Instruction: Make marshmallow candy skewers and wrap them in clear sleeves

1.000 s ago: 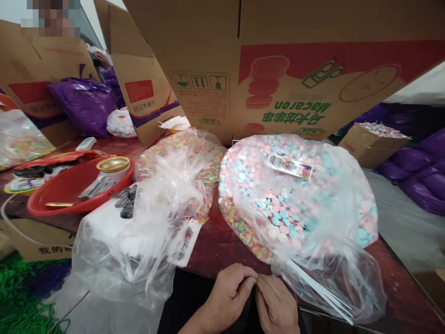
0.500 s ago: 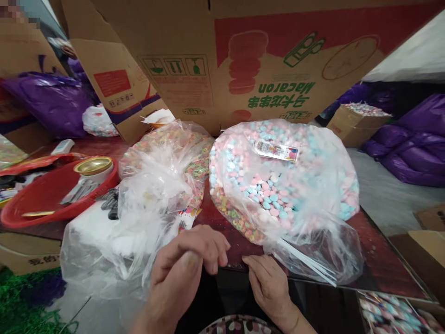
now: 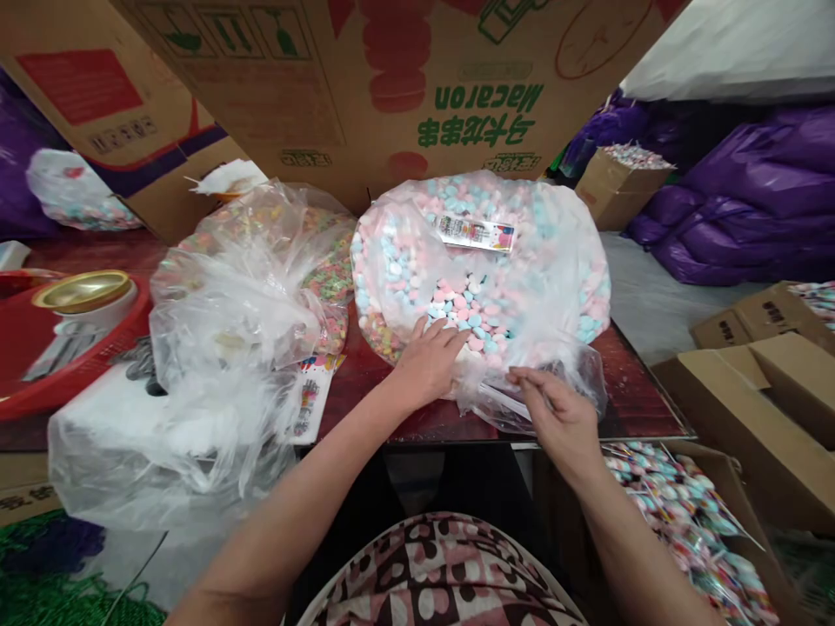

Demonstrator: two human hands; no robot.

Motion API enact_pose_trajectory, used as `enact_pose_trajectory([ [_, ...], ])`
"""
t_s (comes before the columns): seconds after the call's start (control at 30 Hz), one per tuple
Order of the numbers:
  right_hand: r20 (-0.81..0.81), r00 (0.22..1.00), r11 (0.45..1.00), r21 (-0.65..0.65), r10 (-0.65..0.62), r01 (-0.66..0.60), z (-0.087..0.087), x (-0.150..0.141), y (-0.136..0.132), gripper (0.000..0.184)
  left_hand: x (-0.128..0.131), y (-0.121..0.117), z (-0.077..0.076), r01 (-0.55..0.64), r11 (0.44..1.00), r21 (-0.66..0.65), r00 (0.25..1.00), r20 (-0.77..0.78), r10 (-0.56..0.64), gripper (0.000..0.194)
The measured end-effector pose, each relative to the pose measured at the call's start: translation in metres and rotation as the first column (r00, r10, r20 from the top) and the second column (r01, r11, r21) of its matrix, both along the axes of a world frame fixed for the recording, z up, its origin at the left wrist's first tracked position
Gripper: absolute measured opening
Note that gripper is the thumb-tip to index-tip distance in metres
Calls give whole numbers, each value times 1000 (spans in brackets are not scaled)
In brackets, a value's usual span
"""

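A large clear bag of pink, blue and white candies (image 3: 479,317) lies open on the table. My left hand (image 3: 427,361) reaches over its near edge, palm down, fingers stretched out and touching the candies. My right hand (image 3: 561,417) is at the front of the bag, thumb and forefinger pinched together. What it pinches is too small to tell. Thin white sticks (image 3: 505,400) lie on the loose plastic just left of that hand, partly covered by it. A printed label strip (image 3: 476,233) rests on top of the bag.
Left stand a crumpled clear bag of colourful rings (image 3: 254,252), printed cards (image 3: 310,396) and a red basin (image 3: 84,365) with a gold-rimmed tin (image 3: 82,291). A large carton (image 3: 384,130) blocks the back. Lower right, a box holds wrapped candies (image 3: 684,522), near an open carton (image 3: 724,409).
My left hand has moved forward onto the candies, its fingers extending. My right hand has moved right and forward to the bag's front beside the sticks. The view has shifted right and down.
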State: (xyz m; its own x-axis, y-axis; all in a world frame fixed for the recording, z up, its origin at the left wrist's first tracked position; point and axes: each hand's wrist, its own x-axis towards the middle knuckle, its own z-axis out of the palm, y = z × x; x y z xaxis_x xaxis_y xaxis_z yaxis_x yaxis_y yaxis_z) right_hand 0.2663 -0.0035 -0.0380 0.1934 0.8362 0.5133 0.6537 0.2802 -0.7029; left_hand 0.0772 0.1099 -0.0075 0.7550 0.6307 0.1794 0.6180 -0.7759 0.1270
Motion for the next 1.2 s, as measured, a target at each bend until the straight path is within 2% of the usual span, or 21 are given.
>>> enact_pose_trajectory([
  [0.17, 355, 926, 989, 22, 128, -145, -16, 26, 43, 28, -11, 10, -11, 0, 996, 92, 994, -112, 10, 20],
  [0.27, 405, 905, 990, -11, 133, -141, -24, 35, 52, 27, -25, 8, -12, 9, 994, 107, 997, -79, -1, 18],
  [0.4, 353, 929, 992, 4, 113, -123, -13, 37, 29, 27, -43, -5, -15, 46, 997, 67, 998, -49, -43, 21],
  [0.5, 408, 906, 993, -23, 112, -113, -6, 37, 4, 23, -53, -16, -21, 39, 997, 67, 998, -49, -35, 23],
  [0.63, 523, 841, 987, -140, 138, -76, -19, 40, -12, 22, -63, -25, -29, 25, 999, 45, 1000, -14, -24, 23],
  [0.73, 590, 790, 976, -213, 165, -45, -31, 42, -12, 23, -71, -30, -33, 14, 999, 39, 999, 29, -15, 21],
  [0.8, 628, 758, 971, -236, 176, -29, -33, 41, -10, 24, -77, -33, -35, -3, 999, 42, 999, 43, 1, 21],
  [1.07, 777, 568, 929, -365, 271, 56, -16, 33, -2, 26, -89, -40, -38, -89, 996, -15, 992, 85, 90, 22],
  [1.2, 805, 546, 943, -323, 230, 80, -18, 30, 4, 19, -84, -41, -32, -65, 994, -86, 985, 155, 77, 21],
])
